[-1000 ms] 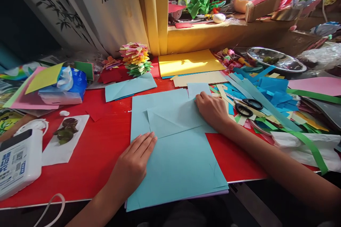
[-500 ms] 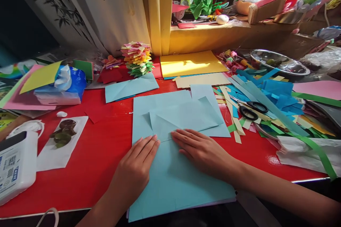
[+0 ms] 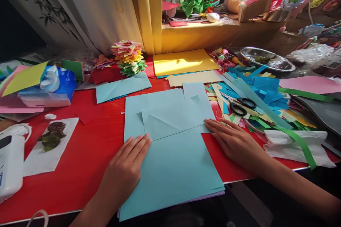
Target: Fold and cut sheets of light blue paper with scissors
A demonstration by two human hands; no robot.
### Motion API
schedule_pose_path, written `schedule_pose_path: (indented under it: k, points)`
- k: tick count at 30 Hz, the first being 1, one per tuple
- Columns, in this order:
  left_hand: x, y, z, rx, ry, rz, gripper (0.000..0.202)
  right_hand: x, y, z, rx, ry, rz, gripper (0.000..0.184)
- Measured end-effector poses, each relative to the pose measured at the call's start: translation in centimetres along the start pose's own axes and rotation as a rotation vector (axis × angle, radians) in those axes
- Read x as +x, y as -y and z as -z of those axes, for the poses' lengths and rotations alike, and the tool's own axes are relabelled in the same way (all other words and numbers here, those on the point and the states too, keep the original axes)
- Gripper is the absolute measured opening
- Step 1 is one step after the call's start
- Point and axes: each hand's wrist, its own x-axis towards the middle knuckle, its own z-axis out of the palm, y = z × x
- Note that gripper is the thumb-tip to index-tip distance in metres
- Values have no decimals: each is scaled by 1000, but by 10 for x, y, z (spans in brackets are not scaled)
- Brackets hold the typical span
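Note:
A folded light blue sheet of paper point(image 3: 173, 117) lies on a stack of larger light blue sheets point(image 3: 170, 177). Its near edge is a crease running between my two hands. My left hand point(image 3: 128, 163) lies flat, fingers outstretched, with the fingertips at the left end of that crease. At the right end, my right hand point(image 3: 234, 138) is stretched out flat, its fingertips on the paper's right corner. Neither hand grips anything. Behind the folded sheet, another pale blue piece point(image 3: 195, 88) sticks out.
Black-handled scissors point(image 3: 242, 106) rest among coloured paper strips point(image 3: 269, 95) at the right. A metal bowl point(image 3: 266, 58) stands behind them. Yellow paper point(image 3: 183, 62) and a folded-paper stack point(image 3: 129, 58) are at the back. A tissue pack point(image 3: 50, 88) sits left on the red table point(image 3: 87, 163).
My right hand has slid right along the crease to the folded sheet's right corner, and that side now lies flatter. My left hand stays at the left end. The view has shifted slightly.

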Motion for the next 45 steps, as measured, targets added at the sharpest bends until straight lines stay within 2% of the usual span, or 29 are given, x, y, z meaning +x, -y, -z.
schedule_pose_path:
  k: [5,9,13,18,21,23,24,26,27,28,30,32,34,35,37,39,43,45]
  points:
    - [-3,0,1,-9,13,30,55,-4,-1,0,-81,-76,-51,34]
    - [0,-1,4,10,-17,9,42,-5,-3,0,-81,-95,-52,33]
    - [27,-4,7,84,-47,-37,24,-4,-4,-2,-11,-97,-29,35]
    - [71,-8,-9,87,24,-157,40,-3,-4,-3,53,-62,-6,35]
    - [83,-8,-17,113,23,-284,30,-5,-3,0,103,-85,-20,35]
    - [87,-4,-12,83,1,-338,24,-5,-4,4,165,-144,-69,35]
    - [88,-1,-5,32,-29,-315,24,-4,-4,7,209,-184,-115,35]
    - [92,8,13,-158,-104,-120,24,3,-5,12,355,-240,-256,33]
    - [94,13,23,-293,-174,66,25,10,-6,15,479,-242,-335,32]
    - [96,18,32,-458,-188,281,25,19,-6,17,629,-222,-404,33]
    - [100,25,42,-802,-221,567,28,42,-6,22,1003,-121,-451,44]
    - [101,29,39,-1060,-229,731,29,70,-5,23,1216,41,-417,61]
    - [100,28,26,-1218,-147,802,30,96,-1,20,1285,137,-425,68]
    - [99,27,19,-1273,-68,806,30,105,2,16,1346,155,-461,62]
    - [98,25,7,-1389,106,785,30,117,7,8,1469,90,-598,44]
    - [98,25,1,-1482,208,771,28,119,11,0,1566,88,-712,32]
    - [100,29,-4,-1522,170,809,22,110,18,-6,1618,279,-795,28]
    - [100,30,-7,-1525,157,815,20,107,19,-6,1644,313,-795,28]
